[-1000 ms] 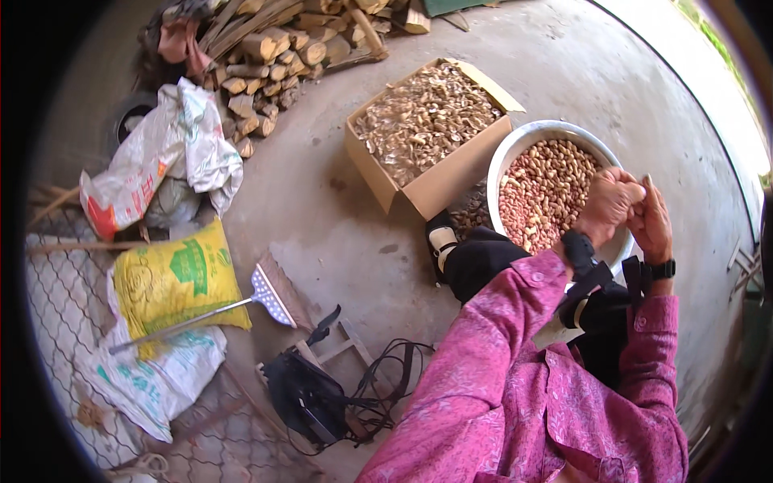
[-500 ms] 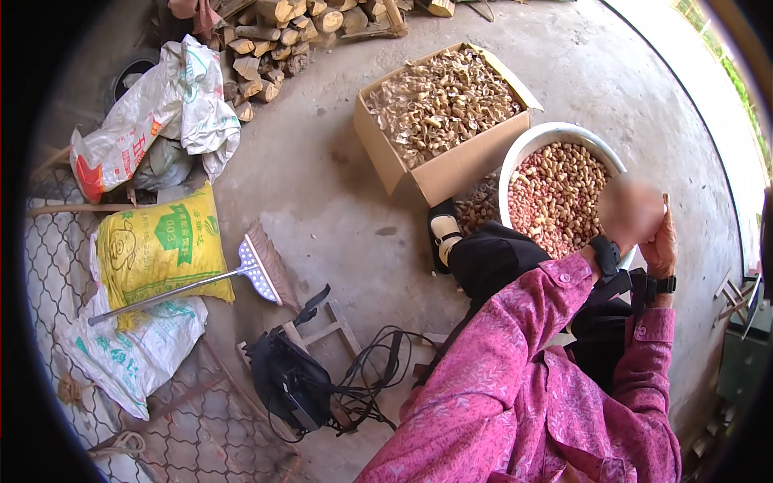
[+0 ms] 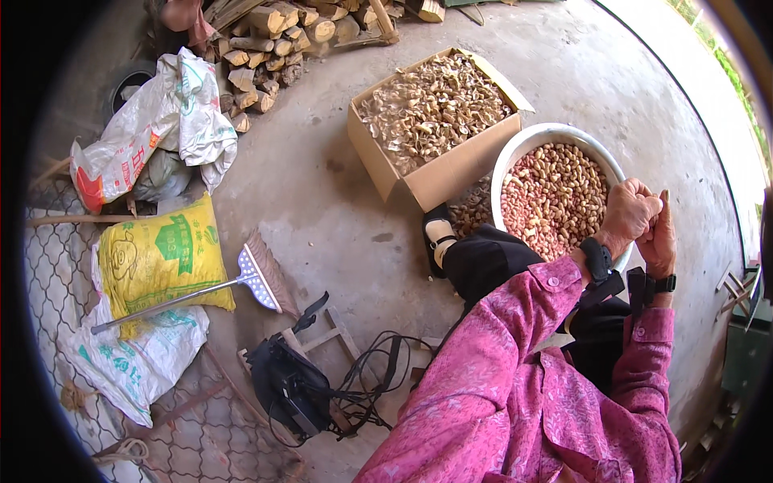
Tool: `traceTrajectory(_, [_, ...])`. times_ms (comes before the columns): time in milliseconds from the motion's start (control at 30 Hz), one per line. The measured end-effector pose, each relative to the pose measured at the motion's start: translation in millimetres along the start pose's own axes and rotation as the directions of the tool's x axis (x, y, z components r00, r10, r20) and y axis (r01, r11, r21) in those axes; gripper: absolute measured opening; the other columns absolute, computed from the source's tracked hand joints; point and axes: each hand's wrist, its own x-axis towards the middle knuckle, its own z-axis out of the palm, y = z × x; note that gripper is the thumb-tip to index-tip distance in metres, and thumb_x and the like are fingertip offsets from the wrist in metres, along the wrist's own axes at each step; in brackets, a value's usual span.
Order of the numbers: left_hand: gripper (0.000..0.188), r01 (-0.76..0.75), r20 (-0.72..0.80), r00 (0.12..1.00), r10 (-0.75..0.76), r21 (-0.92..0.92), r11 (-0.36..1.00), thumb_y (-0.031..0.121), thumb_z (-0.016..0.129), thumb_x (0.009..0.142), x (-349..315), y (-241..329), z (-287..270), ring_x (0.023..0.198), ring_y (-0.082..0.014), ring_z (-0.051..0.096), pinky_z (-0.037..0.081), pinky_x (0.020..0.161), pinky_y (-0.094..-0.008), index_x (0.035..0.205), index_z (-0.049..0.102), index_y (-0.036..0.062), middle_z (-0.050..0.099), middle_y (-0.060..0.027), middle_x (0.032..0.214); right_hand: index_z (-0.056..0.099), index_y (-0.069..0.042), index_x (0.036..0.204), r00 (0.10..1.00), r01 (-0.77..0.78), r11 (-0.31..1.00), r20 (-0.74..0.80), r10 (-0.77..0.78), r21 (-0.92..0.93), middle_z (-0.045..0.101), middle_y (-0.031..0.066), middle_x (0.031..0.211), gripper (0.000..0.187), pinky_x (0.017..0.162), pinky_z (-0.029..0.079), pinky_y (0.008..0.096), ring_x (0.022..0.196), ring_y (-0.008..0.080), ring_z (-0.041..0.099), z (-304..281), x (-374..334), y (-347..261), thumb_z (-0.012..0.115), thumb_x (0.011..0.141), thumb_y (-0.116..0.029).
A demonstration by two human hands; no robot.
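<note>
My left hand [image 3: 629, 214] and my right hand [image 3: 660, 240] meet over the right rim of a round metal basin [image 3: 618, 167]. The left one is curled into a fist. Against it press the closed fingers of the right; whatever lies between them is hidden. Inside the basin, whole peanuts in the shell [image 3: 568, 185] fill the right side and middle, while shelled pinkish-red peanut kernels [image 3: 525, 197] lie along the left. Just beyond the basin's left side, an open cardboard box [image 3: 451, 179] is heaped with broken peanut shells [image 3: 439, 105].
More shells [image 3: 473, 211] lie on the floor between box and basin, by my shoe [image 3: 436, 241]. Leftward are a broom [image 3: 266, 274], a yellow sack [image 3: 165, 253], white sacks [image 3: 153, 354] and a black bag [image 3: 286, 382] with cables. Split firewood [image 3: 278, 44] is stacked behind.
The view has shifted slightly. My hands stay together by the basin's right rim; a blur over the left hand earlier hides how its fingers have moved.
</note>
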Motion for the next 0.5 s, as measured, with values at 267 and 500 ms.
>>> traceTrajectory(267, [0.009,-0.048,-0.025,0.998,0.05,0.095,0.994,0.002,0.059,0.071,-7,10,-8,0.041,-0.0088,0.048,0.038,0.033,-0.023,0.075,0.051,-0.0013,0.053,-0.0039,0.056,0.055,-0.01,0.086,0.997,-0.037,0.998,-0.073,0.032,-0.056,0.048,-0.0044,0.058,0.035,0.039,0.033,0.0184,0.043,0.004,0.04,23,5,8,0.043,0.094,-0.042])
traceTrajectory(500, [0.01,-0.234,-0.148,0.943,0.299,0.344,0.909,0.002,0.064,0.066,-4,-14,-12,0.05,-0.009,0.052,0.042,0.045,-0.0257,0.067,0.055,-0.0011,0.058,-0.0065,0.057,0.047,-0.01,0.122,0.972,-0.102,0.992,0.218,0.083,0.075,0.059,0.0054,0.096,0.035,0.071,0.051,0.0284,0.081,0.0138,0.058,-21,31,25,0.044,0.095,-0.032])
